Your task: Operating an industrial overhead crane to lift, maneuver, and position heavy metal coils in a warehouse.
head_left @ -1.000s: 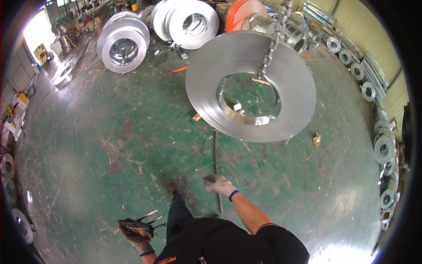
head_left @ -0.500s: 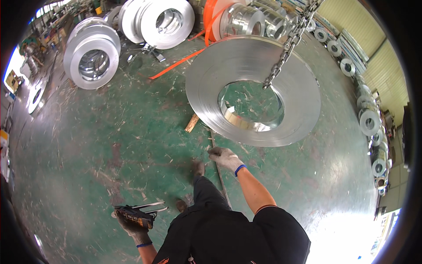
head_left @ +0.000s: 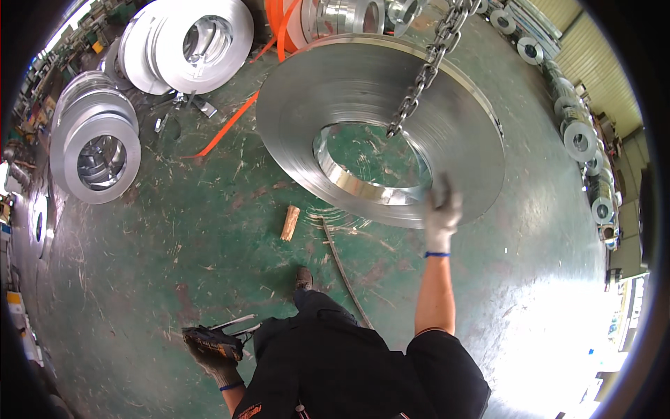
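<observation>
My left hand point(head_left: 211, 364), gloved and low at the left, is closed around a black-and-yellow handheld device point(head_left: 213, 342) with pale strips sticking out from it; its exact kind does not show. My right hand point(head_left: 443, 207) reaches forward in a pale glove with a blue cuff, its fingers spread and blurred. It overlaps the near right part of a wide steel strip coil point(head_left: 460, 133); whether it touches the metal I cannot tell. A heavy chain point(head_left: 419, 87) comes down across the coil and ends at its central hole. The coil looks tilted.
A short wooden block point(head_left: 290, 223) and a thin dark strip point(head_left: 342, 269) lie on the green floor before me. Steel coils point(head_left: 202, 45) stand at the far left, with an orange strap point(head_left: 230, 126) trailing nearby. More coils point(head_left: 579, 142) line the right wall.
My right hand has moved forward and right, its fingers spreading over the coil. The view has shifted forward, bringing the coil nearer. My left hand keeps its hold on the device.
</observation>
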`<state>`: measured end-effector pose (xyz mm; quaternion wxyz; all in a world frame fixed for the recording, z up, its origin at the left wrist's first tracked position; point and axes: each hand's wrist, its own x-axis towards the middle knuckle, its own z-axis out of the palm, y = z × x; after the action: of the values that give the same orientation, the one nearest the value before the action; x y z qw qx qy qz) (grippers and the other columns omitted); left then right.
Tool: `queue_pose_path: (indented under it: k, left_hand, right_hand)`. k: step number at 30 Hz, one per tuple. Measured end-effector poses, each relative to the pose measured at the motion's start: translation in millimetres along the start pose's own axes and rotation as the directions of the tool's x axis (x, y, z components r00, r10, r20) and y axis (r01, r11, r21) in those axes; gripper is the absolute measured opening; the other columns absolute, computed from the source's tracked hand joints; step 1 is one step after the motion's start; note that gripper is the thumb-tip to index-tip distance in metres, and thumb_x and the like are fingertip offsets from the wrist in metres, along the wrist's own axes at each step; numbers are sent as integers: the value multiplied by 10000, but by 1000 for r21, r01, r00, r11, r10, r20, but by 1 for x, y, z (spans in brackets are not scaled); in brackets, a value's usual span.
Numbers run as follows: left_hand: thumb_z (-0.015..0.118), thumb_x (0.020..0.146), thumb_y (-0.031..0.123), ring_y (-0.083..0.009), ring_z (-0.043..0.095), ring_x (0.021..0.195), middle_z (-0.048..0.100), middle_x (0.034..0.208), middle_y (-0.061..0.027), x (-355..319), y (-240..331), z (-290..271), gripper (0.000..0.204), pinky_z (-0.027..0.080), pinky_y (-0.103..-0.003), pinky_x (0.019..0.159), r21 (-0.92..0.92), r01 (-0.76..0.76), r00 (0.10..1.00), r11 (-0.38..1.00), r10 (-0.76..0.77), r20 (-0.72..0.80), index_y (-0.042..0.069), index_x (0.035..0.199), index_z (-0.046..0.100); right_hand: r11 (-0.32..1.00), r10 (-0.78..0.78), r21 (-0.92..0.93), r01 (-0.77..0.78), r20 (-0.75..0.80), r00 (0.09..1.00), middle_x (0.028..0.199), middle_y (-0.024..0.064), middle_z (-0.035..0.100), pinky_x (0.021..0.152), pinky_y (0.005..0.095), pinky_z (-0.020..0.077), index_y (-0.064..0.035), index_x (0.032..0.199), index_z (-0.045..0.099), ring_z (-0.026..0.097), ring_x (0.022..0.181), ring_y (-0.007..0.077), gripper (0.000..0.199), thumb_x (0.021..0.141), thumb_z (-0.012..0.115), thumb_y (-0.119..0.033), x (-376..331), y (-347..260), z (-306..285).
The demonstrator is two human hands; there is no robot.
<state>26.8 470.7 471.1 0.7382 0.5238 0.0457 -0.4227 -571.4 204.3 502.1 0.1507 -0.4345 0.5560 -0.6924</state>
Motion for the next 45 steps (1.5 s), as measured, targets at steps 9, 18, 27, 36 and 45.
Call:
queue_pose_path:
  k: [9,18,27,36,45]
  left_hand:
    - [614,991,493,-211,677,887,694,1044,-37,90,-9,168,409,568,-377,788,43,110,980,993,-115,160,132,1179,664]
    - [630,980,489,-217,682,918,702,1027,-55,197,-27,262,402,567,-385,812,78,232,950,969,-244,197,137,1171,661]
    - [649,949,536,-228,692,904,707,1042,-63,308,-25,372,451,591,-391,794,227,277,939,934,-313,142,155,1190,657]
    - [663,936,548,-211,693,888,706,1029,-56,363,-44,439,434,589,-375,786,259,398,891,880,-438,117,171,1151,655]
    - [650,956,518,-213,688,919,699,1023,-51,362,-68,435,403,580,-375,816,219,498,856,839,-516,35,169,1157,648]
  right_hand:
    - [576,-136,-818,18,-73,988,1513,180,534,1134,406,428,-127,1572,393,529,1378,364,818,909,710,-487,240,-37,5]
    - [768,105,-637,-71,15,994,1462,117,596,1111,309,398,-88,1543,448,562,1333,207,685,985,680,-408,309,62,86]
    - [672,-156,-735,83,-31,987,1397,184,628,1057,382,468,-30,1479,507,612,1274,301,695,962,650,-471,338,112,192]
    - [665,-196,-742,91,-55,979,1398,188,624,1059,411,469,-32,1465,521,602,1285,320,664,968,638,-455,365,137,261]
    - [382,-511,-897,224,-3,860,1462,236,537,1093,424,475,35,1481,471,558,1323,362,689,966,714,-353,345,126,327]
